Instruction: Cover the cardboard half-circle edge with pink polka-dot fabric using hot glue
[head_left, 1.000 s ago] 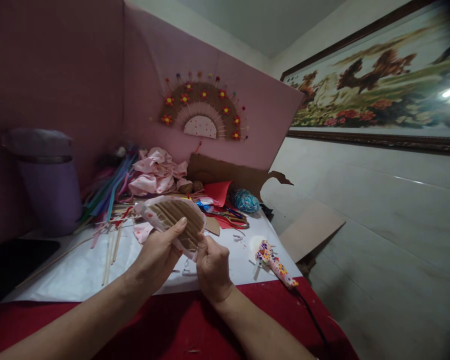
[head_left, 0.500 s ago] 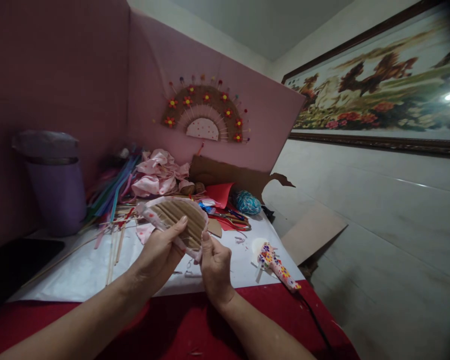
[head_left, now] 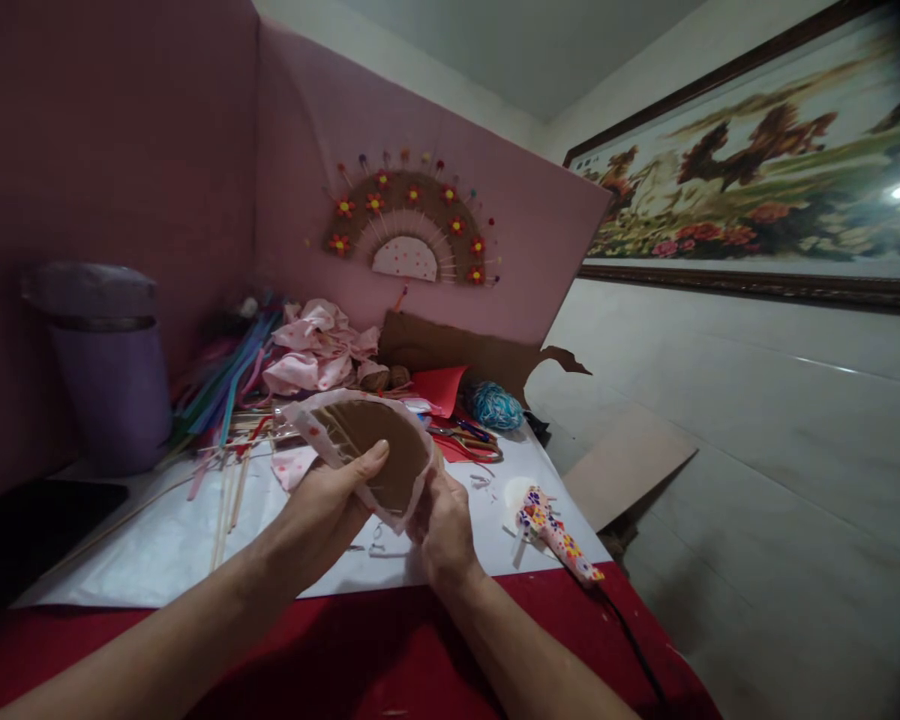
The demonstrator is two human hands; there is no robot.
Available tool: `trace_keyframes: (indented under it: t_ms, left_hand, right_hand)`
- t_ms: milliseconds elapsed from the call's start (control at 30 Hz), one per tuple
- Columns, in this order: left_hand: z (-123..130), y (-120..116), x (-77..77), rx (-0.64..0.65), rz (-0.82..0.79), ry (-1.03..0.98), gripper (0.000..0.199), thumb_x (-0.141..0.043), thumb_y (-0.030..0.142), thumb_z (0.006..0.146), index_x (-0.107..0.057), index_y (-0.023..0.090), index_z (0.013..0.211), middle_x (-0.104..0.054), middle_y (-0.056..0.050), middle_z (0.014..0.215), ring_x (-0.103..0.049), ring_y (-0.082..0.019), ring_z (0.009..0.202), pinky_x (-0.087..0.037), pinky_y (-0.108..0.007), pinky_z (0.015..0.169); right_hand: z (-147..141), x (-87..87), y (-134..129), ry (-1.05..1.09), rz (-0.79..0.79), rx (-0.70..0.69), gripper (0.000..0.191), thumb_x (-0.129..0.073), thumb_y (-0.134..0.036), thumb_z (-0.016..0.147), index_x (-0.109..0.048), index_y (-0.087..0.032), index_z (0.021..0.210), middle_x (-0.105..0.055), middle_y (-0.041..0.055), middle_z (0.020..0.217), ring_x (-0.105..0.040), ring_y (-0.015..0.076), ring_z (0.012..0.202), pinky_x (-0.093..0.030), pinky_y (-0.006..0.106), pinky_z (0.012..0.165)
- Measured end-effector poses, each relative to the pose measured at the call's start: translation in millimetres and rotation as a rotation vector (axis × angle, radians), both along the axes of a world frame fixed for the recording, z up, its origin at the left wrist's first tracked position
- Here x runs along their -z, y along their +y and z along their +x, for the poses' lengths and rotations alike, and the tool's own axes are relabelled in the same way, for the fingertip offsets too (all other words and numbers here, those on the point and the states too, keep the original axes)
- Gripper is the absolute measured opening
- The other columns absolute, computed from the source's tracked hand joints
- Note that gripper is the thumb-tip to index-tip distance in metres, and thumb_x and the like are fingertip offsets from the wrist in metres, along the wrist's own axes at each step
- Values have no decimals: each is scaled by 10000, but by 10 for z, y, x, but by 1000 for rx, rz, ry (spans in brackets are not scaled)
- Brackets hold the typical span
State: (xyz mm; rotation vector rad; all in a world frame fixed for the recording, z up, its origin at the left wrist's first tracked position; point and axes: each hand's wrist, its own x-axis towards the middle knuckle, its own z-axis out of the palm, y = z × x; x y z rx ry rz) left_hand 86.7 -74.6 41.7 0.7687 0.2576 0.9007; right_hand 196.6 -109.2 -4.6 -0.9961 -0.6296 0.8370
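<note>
1. A rounded piece of card (head_left: 401,440), edged with pale dotted cloth (head_left: 316,437), is held above the worktop (head_left: 345,655), brown face up, probably to keep the cloth border in view and within reach.
2. Left hand (head_left: 334,505): partly closed, grasping the card; thumb flat on its face, the other fingers mostly hidden beneath, seemingly to steady it.
3. Right hand (head_left: 446,530): curled and gripping the card's right edge; its fingertips are partly hidden.
4. A flowered glue gun (head_left: 559,535) lies at right, handle towards the person, perhaps for easy reach. Scissors (head_left: 484,455) and yarn (head_left: 497,405) lie beyond.
</note>
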Motion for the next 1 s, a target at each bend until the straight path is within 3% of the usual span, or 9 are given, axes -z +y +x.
trace_keyframes:
  t_ms: [167,267,467,767,1000]
  left_hand:
    - [0,14,0,-4,16,4,235,-668,184,782,-681,141,1012,-728,-78,969,-658,-212,919,-532,-299,815]
    - [13,24,19,-74,53,12,328,-703,196,753,-661,175,1078,-722,-51,974,-653,-187,885,-524,-275,796]
    - [45,0,40,-124,144,50,414,-749,203,684,-662,166,1087,-722,-43,839,-643,-202,798,-515,-281,724]
    - [37,12,24,-144,143,63,434,-735,189,693,-651,208,1118,-726,-36,846,-638,-226,824,-491,-313,768]
    - [62,44,108,-191,261,101,269,-747,211,690,-701,192,954,-711,-30,859,-614,-206,784,-488,-287,699]
  right_hand:
    - [20,-51,-57,-21,12,28,476,-559,-635,743,-479,-190,595,-407,-68,451,-275,49,332,-160,176,315]
    - [46,-66,-112,-222,95,128,495,-513,-648,778,-519,-178,623,-461,-42,497,-314,59,367,-197,186,329]
    - [65,-91,-203,-555,120,277,298,-553,-469,840,-511,-190,744,-462,-53,573,-361,80,450,-303,199,402]
    - [71,-66,-214,-614,119,249,171,-518,-337,849,-500,-188,768,-433,-51,613,-351,91,501,-301,209,450]
    - [58,-113,-250,-680,94,302,276,-493,-400,875,-457,-193,696,-417,-49,597,-371,100,527,-324,222,490]
